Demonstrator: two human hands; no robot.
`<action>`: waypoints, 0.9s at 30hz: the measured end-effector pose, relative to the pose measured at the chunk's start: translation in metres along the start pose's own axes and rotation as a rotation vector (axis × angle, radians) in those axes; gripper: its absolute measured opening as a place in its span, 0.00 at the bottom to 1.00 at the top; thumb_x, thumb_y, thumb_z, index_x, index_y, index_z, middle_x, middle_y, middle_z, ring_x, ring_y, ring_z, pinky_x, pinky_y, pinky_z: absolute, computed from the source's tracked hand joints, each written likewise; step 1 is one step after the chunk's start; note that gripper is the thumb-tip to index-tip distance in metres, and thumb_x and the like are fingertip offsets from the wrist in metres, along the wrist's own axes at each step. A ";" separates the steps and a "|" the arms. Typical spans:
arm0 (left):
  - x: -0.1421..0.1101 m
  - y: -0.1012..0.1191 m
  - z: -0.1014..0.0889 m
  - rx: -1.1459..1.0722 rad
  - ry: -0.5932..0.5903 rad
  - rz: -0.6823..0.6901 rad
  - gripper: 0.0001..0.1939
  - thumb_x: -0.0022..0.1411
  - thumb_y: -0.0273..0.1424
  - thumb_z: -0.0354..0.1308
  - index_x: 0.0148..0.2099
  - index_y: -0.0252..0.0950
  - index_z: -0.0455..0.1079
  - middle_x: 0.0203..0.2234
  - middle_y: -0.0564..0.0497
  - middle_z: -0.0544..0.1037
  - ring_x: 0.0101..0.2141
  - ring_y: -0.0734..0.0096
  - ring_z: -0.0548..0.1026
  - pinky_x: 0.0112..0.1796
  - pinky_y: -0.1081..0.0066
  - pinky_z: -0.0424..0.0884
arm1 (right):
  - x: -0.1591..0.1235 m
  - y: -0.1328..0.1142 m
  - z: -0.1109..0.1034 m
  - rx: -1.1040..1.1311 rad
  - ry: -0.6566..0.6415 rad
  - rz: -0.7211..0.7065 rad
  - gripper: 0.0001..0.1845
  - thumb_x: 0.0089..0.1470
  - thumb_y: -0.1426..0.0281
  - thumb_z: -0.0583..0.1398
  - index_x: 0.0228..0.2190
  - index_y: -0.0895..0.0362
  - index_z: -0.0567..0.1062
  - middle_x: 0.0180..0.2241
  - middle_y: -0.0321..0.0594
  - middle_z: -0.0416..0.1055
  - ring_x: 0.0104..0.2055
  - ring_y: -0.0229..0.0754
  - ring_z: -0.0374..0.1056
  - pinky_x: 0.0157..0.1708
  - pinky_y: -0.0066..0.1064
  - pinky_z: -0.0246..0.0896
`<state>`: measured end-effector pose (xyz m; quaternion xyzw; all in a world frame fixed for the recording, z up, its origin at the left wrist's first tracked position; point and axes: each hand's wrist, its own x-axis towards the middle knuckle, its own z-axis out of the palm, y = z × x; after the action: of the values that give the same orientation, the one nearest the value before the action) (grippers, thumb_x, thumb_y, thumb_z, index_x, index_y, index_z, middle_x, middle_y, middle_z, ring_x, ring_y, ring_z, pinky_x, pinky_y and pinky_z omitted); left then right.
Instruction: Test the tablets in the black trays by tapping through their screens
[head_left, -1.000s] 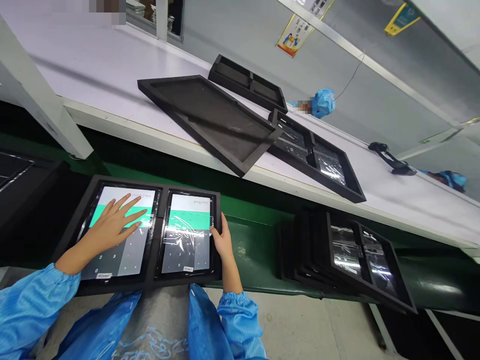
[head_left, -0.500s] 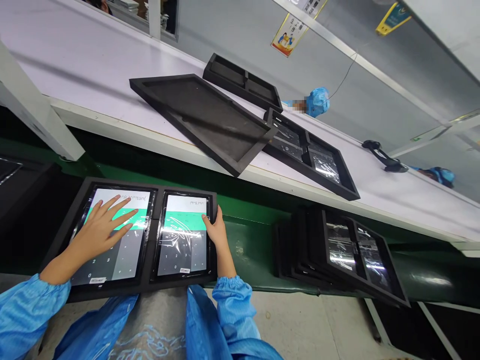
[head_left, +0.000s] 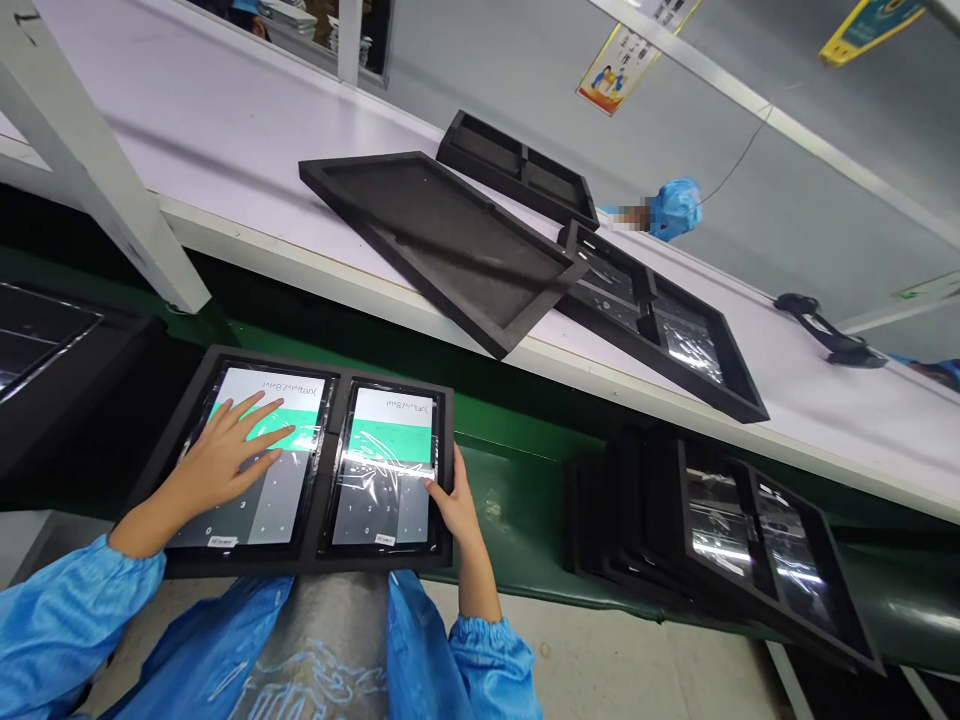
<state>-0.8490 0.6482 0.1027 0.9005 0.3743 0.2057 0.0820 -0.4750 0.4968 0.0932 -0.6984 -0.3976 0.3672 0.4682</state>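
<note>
The left hand (head_left: 221,465) is being rested open, fingers apart, on the left tablet (head_left: 292,395), while the right hand (head_left: 454,510) is being clamped on the right tablet (head_left: 386,430), lying at 10 o'clock, long axis 12–6, in a black foam tray (head_left: 337,367); stacked trays (head_left: 622,510) are being kept at 3 o'clock.

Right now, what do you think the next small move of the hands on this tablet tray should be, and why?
Probably the right hand should smooth the creased clear film on the right-hand tablet, since it looks wrinkled across the keypad and that hand rests at the tablet's edge, while the left hand lies on the other tablet's screen.
</note>
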 end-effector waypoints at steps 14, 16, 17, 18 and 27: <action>-0.019 0.012 0.003 -0.038 -0.139 0.075 0.19 0.65 0.41 0.53 0.57 0.58 0.70 0.66 0.57 0.60 0.67 0.46 0.52 0.63 0.39 0.48 | -0.001 -0.004 0.009 -0.101 0.022 -0.038 0.45 0.52 0.61 0.63 0.66 0.52 0.51 0.64 0.44 0.60 0.64 0.49 0.60 0.64 0.44 0.52; -0.020 0.014 0.000 -0.055 -0.056 0.071 0.20 0.66 0.40 0.51 0.59 0.56 0.69 0.65 0.54 0.61 0.67 0.47 0.52 0.64 0.41 0.48 | -0.002 -0.004 0.008 -0.076 0.027 -0.031 0.44 0.52 0.60 0.63 0.66 0.53 0.52 0.64 0.44 0.59 0.65 0.48 0.59 0.65 0.43 0.51; -0.021 0.015 -0.002 -0.058 -0.006 0.060 0.21 0.66 0.40 0.51 0.60 0.55 0.67 0.65 0.52 0.62 0.67 0.48 0.52 0.64 0.42 0.48 | -0.003 -0.003 0.008 -0.057 0.032 -0.024 0.44 0.52 0.59 0.63 0.65 0.53 0.54 0.65 0.44 0.59 0.65 0.48 0.58 0.65 0.43 0.51; -0.024 0.016 -0.005 -0.055 0.044 0.034 0.22 0.67 0.39 0.50 0.62 0.54 0.65 0.64 0.51 0.63 0.67 0.49 0.52 0.64 0.42 0.47 | -0.004 -0.003 0.007 -0.040 0.037 -0.016 0.43 0.52 0.59 0.63 0.65 0.52 0.55 0.65 0.43 0.59 0.66 0.48 0.57 0.65 0.43 0.50; -0.079 -0.035 -0.022 -0.066 0.071 -0.764 0.37 0.66 0.51 0.38 0.69 0.36 0.52 0.61 0.36 0.65 0.62 0.41 0.61 0.59 0.41 0.59 | -0.020 0.005 0.003 0.008 0.082 0.054 0.37 0.51 0.55 0.63 0.61 0.50 0.64 0.62 0.41 0.64 0.64 0.50 0.61 0.63 0.45 0.56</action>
<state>-0.9310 0.6171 0.0871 0.6851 0.6789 0.2033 0.1685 -0.4851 0.4787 0.0906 -0.7215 -0.3575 0.3524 0.4770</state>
